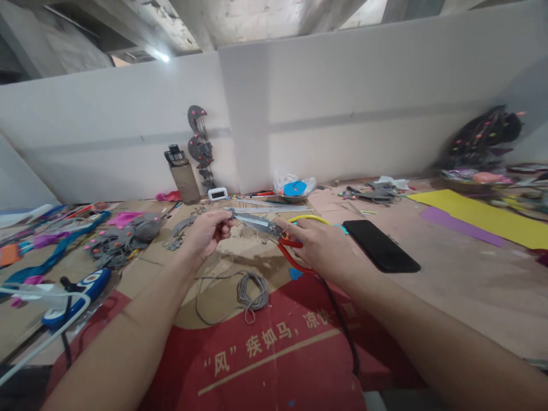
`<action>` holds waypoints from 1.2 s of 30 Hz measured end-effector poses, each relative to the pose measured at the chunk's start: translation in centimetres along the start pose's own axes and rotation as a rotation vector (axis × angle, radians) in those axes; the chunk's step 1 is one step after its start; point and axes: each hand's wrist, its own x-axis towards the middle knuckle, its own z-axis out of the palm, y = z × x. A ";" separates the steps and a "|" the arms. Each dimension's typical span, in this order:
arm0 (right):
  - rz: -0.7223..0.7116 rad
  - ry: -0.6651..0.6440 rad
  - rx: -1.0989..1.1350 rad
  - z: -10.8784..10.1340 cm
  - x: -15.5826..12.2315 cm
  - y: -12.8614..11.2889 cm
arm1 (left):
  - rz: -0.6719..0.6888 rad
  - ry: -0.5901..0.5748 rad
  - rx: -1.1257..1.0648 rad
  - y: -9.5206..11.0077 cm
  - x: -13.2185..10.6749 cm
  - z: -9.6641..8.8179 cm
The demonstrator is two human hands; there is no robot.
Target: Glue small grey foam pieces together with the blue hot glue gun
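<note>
My right hand (pixel 320 244) is closed on a pair of scissors (pixel 258 223) with red handles, near the pivot. The blades point left, toward my left hand (pixel 210 233). Its fingers are pinched together by the blade tips; a small grey bit shows there, too small to name. Below both hands, a coil of grey cord (pixel 252 290) lies on the red and tan cardboard (pixel 274 354), with a loose loop trailing to its left. A small blue scrap (pixel 295 274) rests under the scissors handle.
A black phone (pixel 380 245) lies right of my right hand. Grey cut pieces with pink pins (pixel 124 237) and a blue power strip (pixel 77 297) are at left. Behind stand a bottle (pixel 184 177) and a bowl (pixel 295 188). Yellow sheet (pixel 483 217) lies at right.
</note>
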 end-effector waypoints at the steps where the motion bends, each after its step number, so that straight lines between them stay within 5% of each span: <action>1: 0.002 -0.011 0.003 -0.2 0.0 -0.1 | -0.002 0.003 0.001 0.0 0.0 0.0; 14: 0.013 -0.153 -0.040 -1.2 0.2 -0.6 | -0.044 0.004 0.077 0.0 0.1 0.0; 36: 0.087 0.016 0.212 0.7 0.2 -0.4 | 0.012 -0.018 0.059 0.2 -0.3 0.2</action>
